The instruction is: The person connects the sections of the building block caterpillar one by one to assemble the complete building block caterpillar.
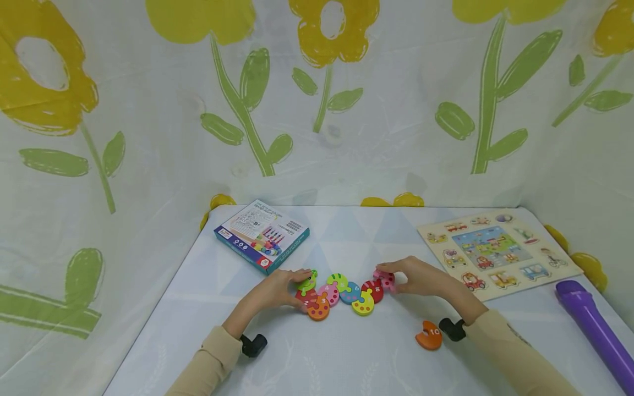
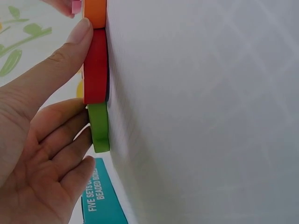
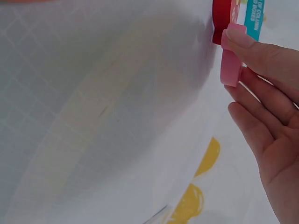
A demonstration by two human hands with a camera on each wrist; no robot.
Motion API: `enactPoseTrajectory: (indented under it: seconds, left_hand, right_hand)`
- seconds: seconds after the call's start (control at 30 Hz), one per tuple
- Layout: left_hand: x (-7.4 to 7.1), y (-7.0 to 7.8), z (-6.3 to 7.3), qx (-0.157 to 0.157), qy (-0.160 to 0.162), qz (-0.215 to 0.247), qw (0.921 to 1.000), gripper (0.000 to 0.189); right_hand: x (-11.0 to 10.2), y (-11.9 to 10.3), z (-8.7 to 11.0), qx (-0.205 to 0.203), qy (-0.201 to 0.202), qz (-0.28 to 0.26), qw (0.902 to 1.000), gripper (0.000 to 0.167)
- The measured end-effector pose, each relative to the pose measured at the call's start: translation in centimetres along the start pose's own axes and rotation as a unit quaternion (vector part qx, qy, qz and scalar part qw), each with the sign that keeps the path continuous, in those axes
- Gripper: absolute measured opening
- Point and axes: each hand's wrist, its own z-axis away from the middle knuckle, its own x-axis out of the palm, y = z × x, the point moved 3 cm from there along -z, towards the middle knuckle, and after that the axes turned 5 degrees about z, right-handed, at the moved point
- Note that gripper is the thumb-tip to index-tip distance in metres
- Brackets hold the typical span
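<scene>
A caterpillar puzzle of numbered wooden pieces lies in a wavy row on the table (image 1: 337, 357). My left hand (image 1: 274, 290) grips its left end, thumb by the red piece 2 (image 2: 96, 65) and fingers around the far side by the green head piece (image 1: 307, 284). At the other end, my right hand (image 1: 418, 276) pinches a pink piece (image 3: 230, 67) between thumb and fingers. That pink piece sits against the red piece 8 (image 1: 372, 293), slightly raised beside it in the right wrist view. A loose orange piece 10 (image 1: 430, 336) lies nearer me, below my right hand.
At the back left lies a teal-edged box (image 1: 262, 234). A wooden picture board (image 1: 436, 253) with vehicle pictures occupies the back right. A purple microphone-shaped object (image 1: 594, 324) lies along the right edge. Flower-printed fabric (image 1: 376, 148) hangs around the table.
</scene>
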Motion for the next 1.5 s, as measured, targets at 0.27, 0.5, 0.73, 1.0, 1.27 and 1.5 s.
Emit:
enactPoseTrajectory:
  seconds: [0.27, 0.5, 0.73, 1.0, 1.27, 1.5]
  left_hand:
    - [0.0, 0.0, 0.0, -0.001, -0.001, 0.002, 1.0, 0.079]
    - [-0.1, 0.1, 0.1, 0.003, 0.001, 0.0, 1.0, 0.079]
    - [-0.1, 0.1, 0.2, 0.008, 0.001, 0.0, 1.0, 0.08]
    - [0.0, -0.1, 0.1, 0.009, 0.0, 0.006, 0.9999, 0.08]
    - [0.0, -0.1, 0.1, 0.009, -0.001, 0.004, 0.9999, 0.08]
    - [0.0, -0.1, 0.1, 0.004, -0.001, 0.003, 1.0, 0.08]
  right_hand:
    - [0.2, 0.2, -0.6, 0.007, -0.031, 0.0, 0.9995, 0.056]
    - [0.2, -0.1, -1.0, 0.018, -0.041, 0.012, 0.9989, 0.055]
    - [0.4, -0.4, -1.5, 0.038, -0.056, 0.042, 0.9968, 0.055]
    - [0.5, -0.3, -1.7, 0.04, -0.064, 0.047, 0.996, 0.053]
    - [0.4, -0.4, -1.9, 0.049, -0.077, 0.044, 0.9948, 0.051]
    - [0.7, 0.4, -1.8, 0.051, -0.074, 0.034, 0.9953, 0.052]
